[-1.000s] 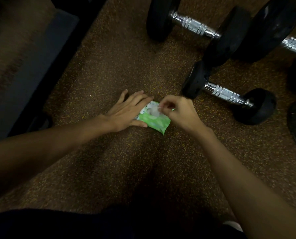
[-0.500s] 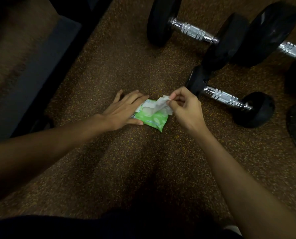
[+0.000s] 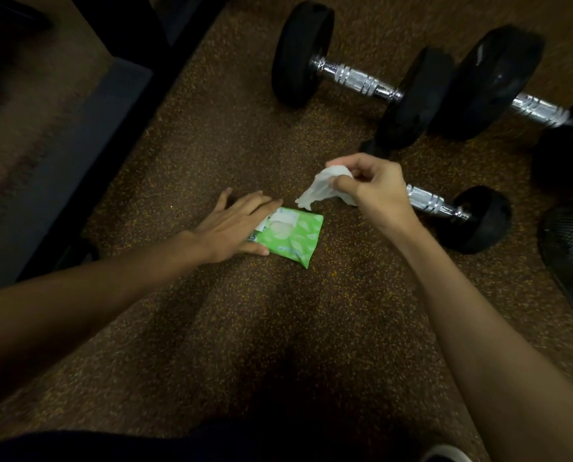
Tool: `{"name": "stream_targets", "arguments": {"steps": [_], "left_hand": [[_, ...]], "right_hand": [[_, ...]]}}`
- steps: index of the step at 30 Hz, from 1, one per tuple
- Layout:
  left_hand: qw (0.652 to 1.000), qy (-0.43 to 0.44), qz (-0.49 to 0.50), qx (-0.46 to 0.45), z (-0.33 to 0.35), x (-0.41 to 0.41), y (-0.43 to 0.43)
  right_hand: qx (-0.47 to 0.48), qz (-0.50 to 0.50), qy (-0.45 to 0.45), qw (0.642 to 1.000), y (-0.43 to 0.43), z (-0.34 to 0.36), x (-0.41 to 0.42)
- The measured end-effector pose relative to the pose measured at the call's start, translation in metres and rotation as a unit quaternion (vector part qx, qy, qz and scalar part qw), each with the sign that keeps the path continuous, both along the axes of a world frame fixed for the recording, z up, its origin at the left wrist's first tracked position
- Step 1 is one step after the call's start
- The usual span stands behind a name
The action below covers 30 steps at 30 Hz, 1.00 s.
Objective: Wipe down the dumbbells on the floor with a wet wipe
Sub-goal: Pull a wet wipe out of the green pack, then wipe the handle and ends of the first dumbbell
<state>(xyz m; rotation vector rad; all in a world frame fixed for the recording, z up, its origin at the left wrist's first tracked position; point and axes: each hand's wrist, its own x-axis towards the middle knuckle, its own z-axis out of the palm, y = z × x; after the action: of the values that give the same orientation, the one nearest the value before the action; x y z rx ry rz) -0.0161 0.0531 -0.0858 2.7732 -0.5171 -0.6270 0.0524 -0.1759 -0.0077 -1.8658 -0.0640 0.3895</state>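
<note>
Right hand (image 3: 375,191) is pinching a white wet wipe (image 3: 318,188) between thumb and curled fingers, holding it up in the air above and to the right of the green wipe pack (image 3: 288,235). That's the change: a second ago those fingers were picking at the pack's opening, half a second ago the wipe was only partly drawn out, and now it is hanging fully free, crumpled, no longer touching the pack.

Left hand (image 3: 235,225) is lying flat with fingers straight, pressing down the pack's left end on the speckled rubber floor (image 3: 211,145), same hold as before. Pack's flap is looking peeled back, with a pale oval showing.

Meaning for the task: pulling the wipe out is looking finished, but wiping is not yet starting and no dumbbell is being touched. Small dumbbell (image 3: 478,220) is lying just behind the right hand, its chrome handle showing past the wrist and its near head mostly hidden by the hand. Middle dumbbell (image 3: 358,78) and big dumbbell (image 3: 498,78) are lying farther back, heads close together.

Likely next target is the small one, being nearest. Wipe is looking bunched, so it probably needs spreading for good contact on the handle's grooves. Left hand is probably no longer needed on the pack.
</note>
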Motion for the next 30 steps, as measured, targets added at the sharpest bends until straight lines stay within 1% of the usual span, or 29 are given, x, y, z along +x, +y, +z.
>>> {"name": "stream_targets", "arguments": {"steps": [2,4,5,6,7,8,10,11,12,15,17,18,20,22,24,27,30], "left_hand": [[1.0,0.014,-0.011,0.005,0.006,0.003,0.0],[1.0,0.013,0.006,-0.01,0.023,0.011,-0.007],[0.999,0.008,0.035,-0.04,0.036,0.016,-0.013],[0.994,0.004,0.071,-0.089,0.051,0.024,-0.022],[0.982,0.014,0.111,-0.155,0.066,0.032,-0.032],[0.96,0.037,0.153,-0.233,0.081,0.041,-0.041],[0.896,0.092,0.214,-0.379,0.108,0.058,-0.059],[0.873,0.107,0.228,-0.418,0.118,0.066,-0.065],[0.863,0.111,0.233,-0.434,0.128,0.075,-0.07],[0.849,0.126,0.236,-0.455,0.152,0.098,-0.076],[0.85,0.135,0.234,-0.452,0.167,0.111,-0.079],[0.859,0.13,0.232,-0.438,0.173,0.116,-0.08],[0.884,0.091,0.235,-0.394,0.18,0.125,-0.084],[0.896,0.055,0.255,-0.36,0.185,0.133,-0.091],[0.88,0.083,0.29,-0.368,0.19,0.136,-0.101],[0.844,0.169,0.301,-0.411,0.194,0.137,-0.124],[0.808,0.226,0.296,-0.455,0.192,0.135,-0.143]], "right_hand": [[-0.018,0.014,0.009,1.0,0.0,0.004,0.004],[-0.033,0.035,0.015,0.999,-0.001,0.012,0.011],[-0.038,0.051,0.018,0.998,-0.001,0.018,0.015],[-0.04,0.069,0.021,0.997,-0.002,0.027,0.021],[-0.04,0.091,0.029,0.995,-0.002,0.036,0.027],[-0.041,0.112,0.036,0.992,-0.003,0.046,0.033],[-0.036,0.15,0.048,0.987,-0.01,0.069,0.047],[-0.031,0.165,0.055,0.984,-0.014,0.08,0.055],[-0.029,0.176,0.062,0.982,-0.019,0.092,0.063],[-0.024,0.172,0.099,0.98,-0.04,0.123,0.087],[-0.033,0.158,0.118,0.98,-0.056,0.138,0.097],[-0.041,0.145,0.122,0.981,-0.063,0.143,0.1],[-0.051,0.113,0.117,0.985,-0.075,0.149,0.102],[-0.066,0.076,0.102,0.99,-0.085,0.152,0.102],[-0.06,0.038,0.094,0.993,-0.09,0.151,0.102],[0.023,-0.012,0.102,0.994,-0.095,0.147,0.101],[0.091,-0.019,0.123,0.988,-0.099,0.144,0.097]]}}
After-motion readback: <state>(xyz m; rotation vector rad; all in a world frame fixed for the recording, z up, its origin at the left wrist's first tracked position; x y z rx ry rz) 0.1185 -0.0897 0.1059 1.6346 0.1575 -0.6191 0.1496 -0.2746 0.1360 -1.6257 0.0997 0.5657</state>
